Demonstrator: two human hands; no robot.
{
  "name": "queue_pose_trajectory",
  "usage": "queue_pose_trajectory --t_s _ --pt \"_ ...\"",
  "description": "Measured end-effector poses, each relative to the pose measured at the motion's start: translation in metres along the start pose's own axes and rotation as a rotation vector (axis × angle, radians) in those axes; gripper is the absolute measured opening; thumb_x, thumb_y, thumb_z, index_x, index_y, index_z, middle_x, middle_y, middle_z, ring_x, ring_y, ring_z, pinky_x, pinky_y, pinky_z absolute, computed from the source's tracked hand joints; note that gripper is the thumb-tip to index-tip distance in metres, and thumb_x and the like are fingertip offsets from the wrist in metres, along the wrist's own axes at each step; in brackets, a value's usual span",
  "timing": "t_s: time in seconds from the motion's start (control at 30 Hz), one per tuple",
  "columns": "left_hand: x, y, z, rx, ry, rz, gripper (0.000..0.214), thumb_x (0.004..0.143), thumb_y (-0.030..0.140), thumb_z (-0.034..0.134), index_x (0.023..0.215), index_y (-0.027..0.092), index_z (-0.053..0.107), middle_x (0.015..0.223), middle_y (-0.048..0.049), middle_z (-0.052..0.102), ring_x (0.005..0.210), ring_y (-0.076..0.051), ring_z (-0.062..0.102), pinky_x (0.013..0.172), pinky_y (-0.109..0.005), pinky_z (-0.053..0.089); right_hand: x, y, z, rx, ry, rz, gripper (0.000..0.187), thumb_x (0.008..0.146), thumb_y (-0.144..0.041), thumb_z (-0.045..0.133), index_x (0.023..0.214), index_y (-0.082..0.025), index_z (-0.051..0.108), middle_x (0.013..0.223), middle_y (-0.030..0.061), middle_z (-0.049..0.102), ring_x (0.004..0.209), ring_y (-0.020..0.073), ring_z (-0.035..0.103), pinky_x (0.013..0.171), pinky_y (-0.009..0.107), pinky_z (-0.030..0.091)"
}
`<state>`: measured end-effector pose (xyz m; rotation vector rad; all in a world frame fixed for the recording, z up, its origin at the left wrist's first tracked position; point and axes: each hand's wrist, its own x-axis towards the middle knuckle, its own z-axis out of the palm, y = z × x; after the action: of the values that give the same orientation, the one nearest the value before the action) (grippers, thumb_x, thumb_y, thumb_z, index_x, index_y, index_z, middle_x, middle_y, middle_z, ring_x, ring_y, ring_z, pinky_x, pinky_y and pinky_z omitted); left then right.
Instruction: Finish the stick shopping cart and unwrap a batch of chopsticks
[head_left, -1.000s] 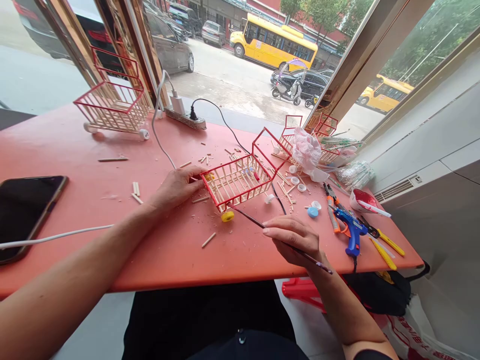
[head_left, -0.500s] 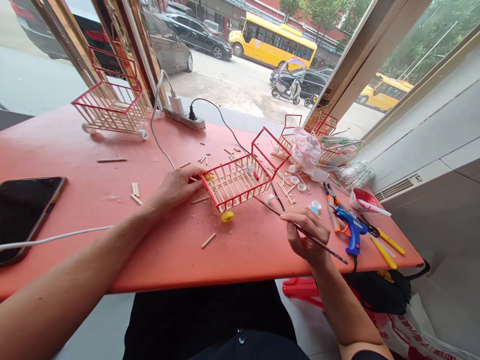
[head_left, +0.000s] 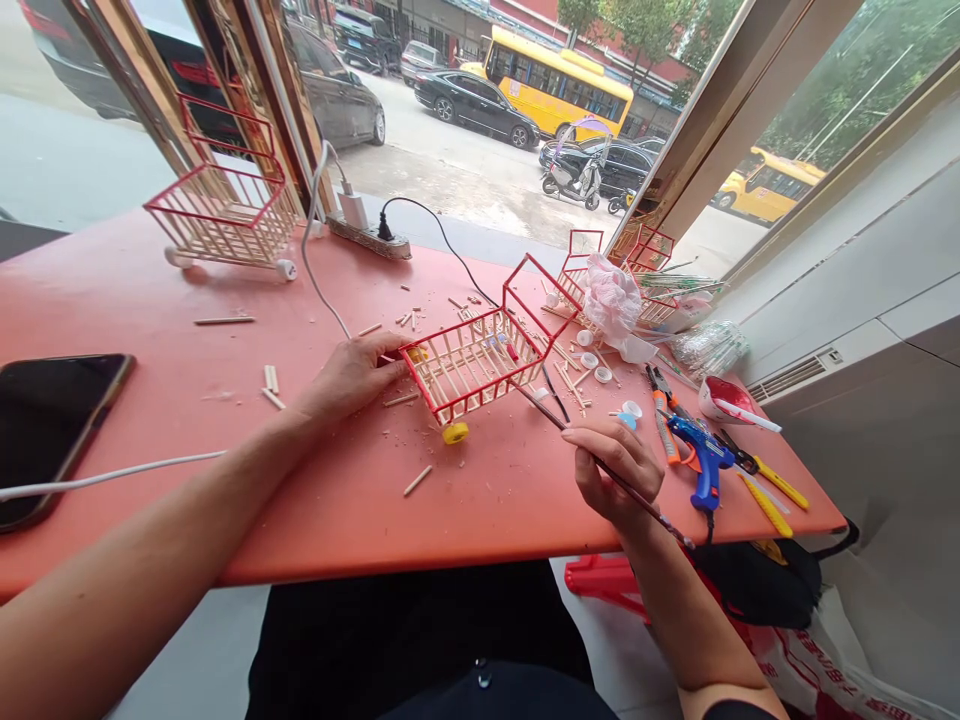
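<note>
A miniature shopping cart, built of thin wooden sticks with red-painted rims and handle, is in the middle of the table. Its near wheel is a yellow cap. My left hand grips the cart's left end between thumb and fingers; the fingertips are partly hidden behind the rim. In my right hand is a slim dark paintbrush, pinched like a pen. Its front end reaches the cart's near right side, where I cannot tell whether it touches. Cut stick pieces lie around the cart.
Another red-rimmed cart stands at the back left, near a power strip. A phone lies at left. On the right are a blue glue gun, pliers, a cup of red paint, bottle caps and a plastic bag.
My right hand and the brush have shifted very slightly, the brush's rear end dipping a little. The cart and my left hand stay put. Outside, a black car has moved right.
</note>
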<state>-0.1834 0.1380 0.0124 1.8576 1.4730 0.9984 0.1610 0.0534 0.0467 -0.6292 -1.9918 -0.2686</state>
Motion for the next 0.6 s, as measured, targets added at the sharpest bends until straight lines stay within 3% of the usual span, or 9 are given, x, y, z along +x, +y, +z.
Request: queue_pose_trajectory --t_s 0.2,0.43,0.6 --pt "0.0003 0.0001 0.0 -0.003 0.003 -0.003 0.051 0.087 0.06 0.062 0.11 0.021 0.085 0.117 -0.0105 0.083 0.105 -0.032 0.075 0.091 -0.036 0.06 -0.0008 0.0017 -0.0018 0.028 0.021 -0.036 0.038 0.094 -0.002 0.06 0.117 -0.028 0.074 0.09 0.0021 0.082 0.077 0.0179 0.079 0.072 0.032 0.066" --pt "0.0007 -0.0015 0.0005 0.001 0.002 0.001 0.049 0.086 0.057 0.061 0.111 0.02 0.085 0.117 -0.011 0.082 0.106 -0.032 0.075 0.092 -0.037 0.06 0.002 -0.0011 0.0005 0.006 -0.075 0.022 0.035 0.093 -0.001 0.062 0.113 -0.026 0.073 0.088 0.0014 0.082 0.076 0.017 0.079 0.074 0.03 0.064" --pt "0.0007 -0.0022 0.0007 -0.012 0.008 0.004 0.05 0.086 0.059 0.063 0.111 0.022 0.085 0.117 -0.01 0.082 0.107 -0.032 0.075 0.093 -0.038 0.061 0.0006 -0.0019 0.0 0.006 -0.018 0.016 0.039 0.094 0.0 0.062 0.12 -0.028 0.074 0.096 0.0031 0.084 0.081 0.0179 0.082 0.078 0.031 0.066"
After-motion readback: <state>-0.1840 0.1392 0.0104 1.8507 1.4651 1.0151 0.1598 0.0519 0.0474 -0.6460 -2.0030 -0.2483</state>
